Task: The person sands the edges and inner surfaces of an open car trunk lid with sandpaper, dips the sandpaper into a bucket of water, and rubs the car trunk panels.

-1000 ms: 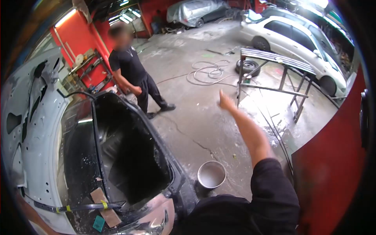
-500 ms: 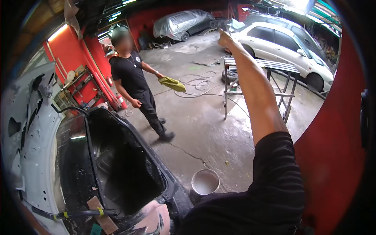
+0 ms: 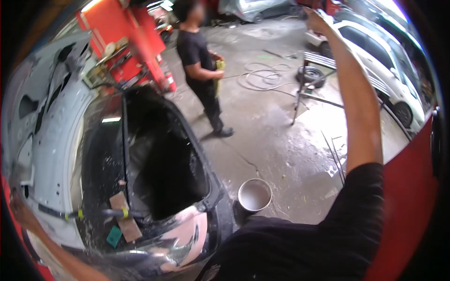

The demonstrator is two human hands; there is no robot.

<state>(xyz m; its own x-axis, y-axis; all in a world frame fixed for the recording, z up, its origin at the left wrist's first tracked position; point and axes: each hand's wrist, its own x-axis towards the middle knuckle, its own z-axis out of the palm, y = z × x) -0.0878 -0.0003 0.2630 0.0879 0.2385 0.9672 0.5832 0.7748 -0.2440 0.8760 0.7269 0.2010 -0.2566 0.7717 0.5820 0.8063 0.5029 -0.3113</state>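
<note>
L hand (image 3: 19, 206) now in view nr grey panel (image 3: 49, 136), grip unclear; R hand (image 3: 316, 20) up, part-open, empty

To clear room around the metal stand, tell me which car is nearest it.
The white sedan, just behind the metal stand; the other cars are farther off.

Car body (image 3: 197, 229) under green pad (image 3: 114, 236)

the right grip (image 3: 317, 21) is raised far out ahead, its fingers (image 3: 308, 11) pointing away, their exact curl blurred. the bare right arm (image 3: 360, 100) runs down behind it, nearly straight. the left grip (image 3: 19, 209) is well apart and lower, dim and blurred, its left forearm (image 3: 63, 253) slanting down and inward behind it.
</note>
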